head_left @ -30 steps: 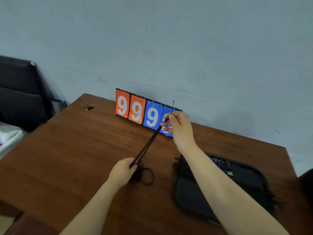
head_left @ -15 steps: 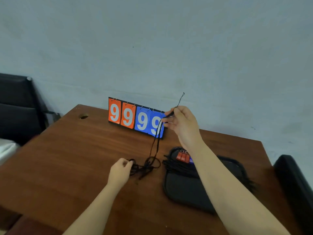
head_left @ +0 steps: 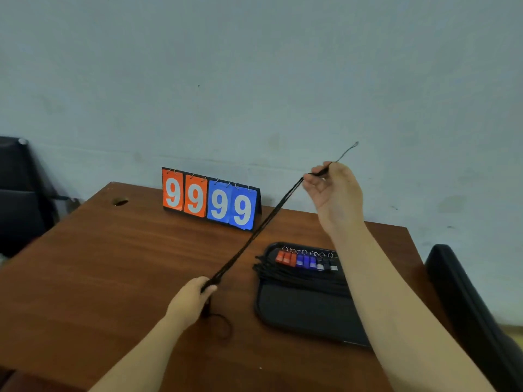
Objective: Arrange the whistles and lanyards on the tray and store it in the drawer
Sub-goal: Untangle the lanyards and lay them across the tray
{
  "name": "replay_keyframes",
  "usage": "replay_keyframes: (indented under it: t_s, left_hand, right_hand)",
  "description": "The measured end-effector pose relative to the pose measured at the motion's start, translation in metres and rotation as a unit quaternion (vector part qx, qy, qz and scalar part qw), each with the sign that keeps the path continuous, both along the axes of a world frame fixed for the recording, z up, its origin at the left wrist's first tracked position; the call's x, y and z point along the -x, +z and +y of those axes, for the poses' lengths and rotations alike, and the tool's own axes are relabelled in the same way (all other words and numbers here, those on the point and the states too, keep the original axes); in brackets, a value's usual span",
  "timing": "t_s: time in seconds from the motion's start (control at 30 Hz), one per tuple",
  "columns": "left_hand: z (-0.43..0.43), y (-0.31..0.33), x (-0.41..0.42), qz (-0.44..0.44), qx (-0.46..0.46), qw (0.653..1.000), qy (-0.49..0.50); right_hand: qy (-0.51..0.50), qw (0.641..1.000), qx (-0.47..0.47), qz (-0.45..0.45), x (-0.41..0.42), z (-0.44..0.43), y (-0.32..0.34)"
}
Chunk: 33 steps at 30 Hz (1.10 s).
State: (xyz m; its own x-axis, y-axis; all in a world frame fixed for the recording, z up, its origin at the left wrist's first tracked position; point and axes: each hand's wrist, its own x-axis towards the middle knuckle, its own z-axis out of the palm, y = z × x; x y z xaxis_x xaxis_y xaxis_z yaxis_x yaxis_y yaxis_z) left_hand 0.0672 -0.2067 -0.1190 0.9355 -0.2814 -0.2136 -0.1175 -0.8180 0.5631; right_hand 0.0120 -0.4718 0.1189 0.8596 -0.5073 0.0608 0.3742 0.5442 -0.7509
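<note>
While both hands (head_left: pixel 334 190) pinch it, lanyard (head_left: pixel 254 236) taut, above table (head_left: pixel 113 264)

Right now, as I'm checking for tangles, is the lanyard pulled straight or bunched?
Mostly straight: the lanyard runs taut between left hand and raised right hand; a small loop lies by the left.

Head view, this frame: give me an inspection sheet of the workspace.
Surface: brown wooden desk, grommet hole at far left.
Job's things: black lanyard stretched taut between both hands; black tray holds a row of red, blue and black whistles above bundled lanyards.
Clutter: flip scoreboard reading 9999.
Grippers: left hand pinches the lower end, right hand the upper.
Cables: nothing seen.
Surroundings: pale wall, black chairs either side.
</note>
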Motion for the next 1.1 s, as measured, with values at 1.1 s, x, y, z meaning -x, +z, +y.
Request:
replay_keyframes:
  t_s: [1.1]
  left_hand:
    - [-0.133,0.110,0.014,0.217,0.609,0.695,0.314]
  right_hand:
    - [-0.040,0.953,0.020,0.299,0.076,-0.098,-0.119]
